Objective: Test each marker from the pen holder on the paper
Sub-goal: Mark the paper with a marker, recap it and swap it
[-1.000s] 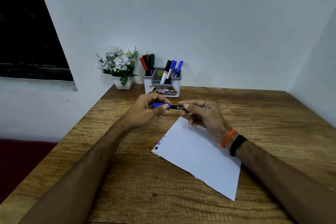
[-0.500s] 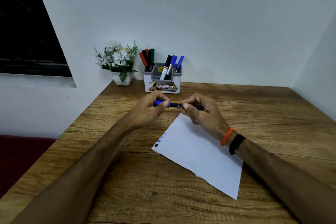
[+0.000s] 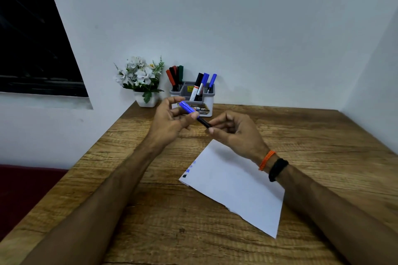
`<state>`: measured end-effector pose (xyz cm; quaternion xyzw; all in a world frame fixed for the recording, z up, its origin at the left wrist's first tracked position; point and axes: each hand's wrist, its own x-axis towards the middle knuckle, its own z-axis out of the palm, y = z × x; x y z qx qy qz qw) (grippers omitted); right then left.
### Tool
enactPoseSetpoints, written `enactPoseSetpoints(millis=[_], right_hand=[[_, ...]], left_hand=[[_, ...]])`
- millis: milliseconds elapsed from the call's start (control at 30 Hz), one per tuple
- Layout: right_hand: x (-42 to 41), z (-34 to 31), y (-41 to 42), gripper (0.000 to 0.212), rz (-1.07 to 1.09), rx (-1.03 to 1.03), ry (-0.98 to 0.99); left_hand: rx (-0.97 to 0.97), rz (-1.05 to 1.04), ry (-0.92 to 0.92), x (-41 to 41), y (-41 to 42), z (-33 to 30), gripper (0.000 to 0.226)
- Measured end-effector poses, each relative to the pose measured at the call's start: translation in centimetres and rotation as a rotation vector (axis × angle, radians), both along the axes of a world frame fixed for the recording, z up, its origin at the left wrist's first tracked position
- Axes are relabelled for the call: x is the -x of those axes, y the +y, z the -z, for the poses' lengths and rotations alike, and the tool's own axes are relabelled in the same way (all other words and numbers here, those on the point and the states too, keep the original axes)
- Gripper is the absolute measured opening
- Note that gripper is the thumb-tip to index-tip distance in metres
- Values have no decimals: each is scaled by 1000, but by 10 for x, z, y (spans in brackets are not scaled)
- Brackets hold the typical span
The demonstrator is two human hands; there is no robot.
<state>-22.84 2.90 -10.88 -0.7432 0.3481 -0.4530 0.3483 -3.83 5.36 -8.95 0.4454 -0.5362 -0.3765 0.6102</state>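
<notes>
1. A pale wall met a wooden surface (image 3: 301, 135) set in a corner, with a dark window off to the left.
2. At the back, against the wall, stood a small pot of white flowers (image 3: 141, 77). Just beside it on the right was a grey pen holder (image 3: 207, 105).
3. The pen holder kept its markers upright in separate compartments: red, black and green ones (image 3: 175, 76) to the left, and a black one and two blue-capped ones (image 3: 204, 84) to the right. This probably kept them sorted and easy to draw out.
4. A white sheet of paper (image 3: 237, 180) lay angled on the surface, nearer the person. Small blue marks and one dark mark (image 3: 187, 171) sat along its left edge, most likely from markers tried before.
5. Both arms reached forward, holding one blue marker (image 3: 193, 113) in the air above the surface, between the holder and the paper.
6. The left hand (image 3: 170, 121) had its fingers closed on the blue cap end, which pointed up toward the holder.
7. The right hand (image 3: 234, 131), its wrist wearing an orange band and a black band, pinched the dark barrel end with fingertips.
8. The two-handed grip suited pulling the cap off or pushing it on; which one could not be told.
9. The marker looked slim, with a bright blue cap and a black body; its tip was hidden.
</notes>
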Motion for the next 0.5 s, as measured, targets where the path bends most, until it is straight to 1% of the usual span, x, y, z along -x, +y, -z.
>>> enactPoseSetpoints(millis=[33,100,167,233,333,500], right_hand=[[-2,-3,3,24,14,17,44],[-7,-11,9,49,2,56,104],[-10,-19,15,79,-17,113,158],[-11,-26,19,97,-14,194,209],[-11,-28,20,103,-38,270,239],[-9,-25,15,100,-58,227,197]], left_hand=[[7,-12,28,0,0,-1,47],[22,-31,32,2,1,-4,48],[23,-43,-6,5,3,-7,54],[24,-49,-33,8,5,-9,58],[57,-29,-31,11,5,-9,59],[75,1,-61,12,3,-7,57]])
